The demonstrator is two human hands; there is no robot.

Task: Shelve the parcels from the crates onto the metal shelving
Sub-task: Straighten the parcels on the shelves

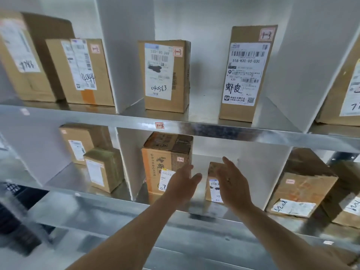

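We stand before the metal shelving [194, 129], where both our hands reach into the middle bay of the lower shelf. The main risk, as we judge it, comes from the tall orange-printed parcel [165, 158] on the left of that bay: our left hand [181, 184], fingers straight and spread and gripping nothing, is right in front of its lower corner, and a careless sweep there could tip or skew it against the white divider [126, 162]. The small parcel [213, 182] is the thing in hand; it stands upright near the front of the same shelf, just to the right of the tall one with a gap between them, its long axis vertical and its white label facing out toward us. Our right hand [233, 184] is open too, fingers extended, partly covering the small parcel's right side; we cannot tell whether it touches. Being narrow and on end, that parcel could topple backward or forward off the shelf lip if we brush it.
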